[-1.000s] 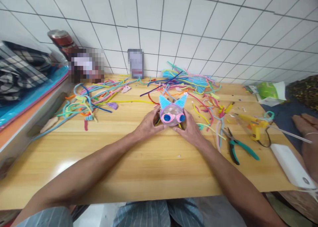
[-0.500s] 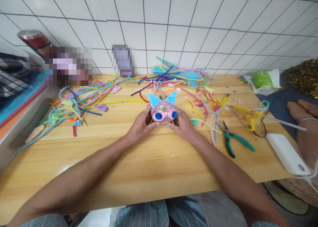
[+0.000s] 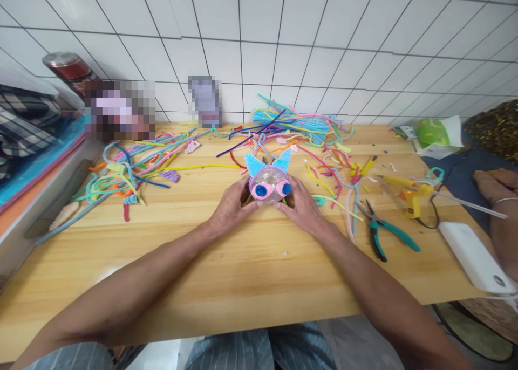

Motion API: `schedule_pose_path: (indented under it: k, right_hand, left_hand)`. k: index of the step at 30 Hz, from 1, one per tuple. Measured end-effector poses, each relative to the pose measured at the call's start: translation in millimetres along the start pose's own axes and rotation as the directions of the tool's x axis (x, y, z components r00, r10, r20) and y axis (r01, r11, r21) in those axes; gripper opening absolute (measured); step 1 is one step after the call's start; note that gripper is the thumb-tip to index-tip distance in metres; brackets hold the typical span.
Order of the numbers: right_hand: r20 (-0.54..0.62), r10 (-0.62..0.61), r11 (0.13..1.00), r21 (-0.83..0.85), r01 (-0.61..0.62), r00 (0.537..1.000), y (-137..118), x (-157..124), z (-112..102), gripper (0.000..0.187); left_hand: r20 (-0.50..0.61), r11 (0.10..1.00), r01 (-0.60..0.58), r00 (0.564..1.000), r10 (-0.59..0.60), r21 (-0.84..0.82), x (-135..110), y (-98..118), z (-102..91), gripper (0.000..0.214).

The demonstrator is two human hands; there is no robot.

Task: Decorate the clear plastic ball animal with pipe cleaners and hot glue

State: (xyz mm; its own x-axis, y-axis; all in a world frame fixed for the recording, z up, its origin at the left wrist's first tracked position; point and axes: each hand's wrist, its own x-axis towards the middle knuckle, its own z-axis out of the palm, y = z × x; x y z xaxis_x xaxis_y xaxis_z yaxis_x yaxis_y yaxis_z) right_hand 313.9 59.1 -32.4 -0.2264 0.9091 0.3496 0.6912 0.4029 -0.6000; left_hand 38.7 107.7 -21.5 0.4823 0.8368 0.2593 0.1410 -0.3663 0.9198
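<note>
White tiles (image 3: 262, 62) climb behind the eared figure (image 3: 270, 181), and below it spreads the pale wooden worktop (image 3: 202, 283). Beyond the figure, by the wall, lies a bright bundle of pipe cleaners (image 3: 313, 126), with a looser tangle (image 3: 121, 178) sprawling well to the left of it.

Next come the hands! Left hand (image 3: 230, 205) on the left of the figure, right hand (image 3: 301, 203) on the right, thumbs in front of its lower edge: the grip is clasped round it from both sides. The far side of that hold is hidden, and whether the figure's base touches the wood, I can't tell.

Out to the right of the figure, all untouched: the white box (image 3: 473, 257), the yellow glue gun (image 3: 413, 200) and, nearer, the green-handled pliers (image 3: 374, 223).

And what's changed? Very little! Over this last second the view has swung a touch, yet the figure sits in the same clasp, same place beside those pliers. My read: a steadying hold, with no shaping going on.

Down to the details: pale blue ears (image 3: 254, 165) upright atop the figure, pink-rimmed eyes (image 3: 261, 190) with dark blue centres below them, all in place.
</note>
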Motion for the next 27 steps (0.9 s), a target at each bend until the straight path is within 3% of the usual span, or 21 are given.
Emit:
schedule_pose_path:
  k: [6, 10, 14, 21, 22, 27]
  right_hand:
    - [0.016, 0.065, 0.998, 0.002, -0.065, 0.998, 1.8, -2.2, 1.0, 0.104]
    - [0.019, 0.062, 0.998, 0.029, -0.062, 0.998, 1.1, -0.4, -0.9, 0.103]
    - [0.027, 0.068, 0.997, 0.038, -0.069, 0.997, 2.1, 0.5, -1.8, 0.103]
    - [-0.009, 0.076, 0.997, 0.023, -0.075, 0.997, 13.2, -6.1, -1.2, 0.113]
    - [-0.016, 0.081, 0.997, 0.018, -0.081, 0.997, 14.7, -7.0, -2.2, 0.113]
    - [-0.054, 0.084, 0.996, -0.010, -0.085, 0.995, 18.7, -8.6, -8.8, 0.114]
  left_hand:
    - [-0.011, 0.999, 0.001, 1.000, -0.001, -0.047, -1.2, -2.1, 0.9, 0.083]
    - [-0.007, 0.999, 0.018, 1.000, -0.019, -0.051, -2.1, -7.3, -8.5, 0.091]
    - [0.011, 0.989, 0.110, 0.994, -0.110, -0.096, -3.4, -10.6, -18.9, 0.082]
    - [-0.258, 0.968, 0.176, 0.941, -0.219, -0.180, -3.4, 7.6, -8.5, 0.037]
    - [-0.292, 0.969, 0.178, 0.930, -0.223, -0.174, -3.2, 12.6, -8.1, 0.036]
    - [-0.402, 0.965, 0.215, 0.878, -0.259, -0.152, 0.3, 28.7, -17.3, 0.073]
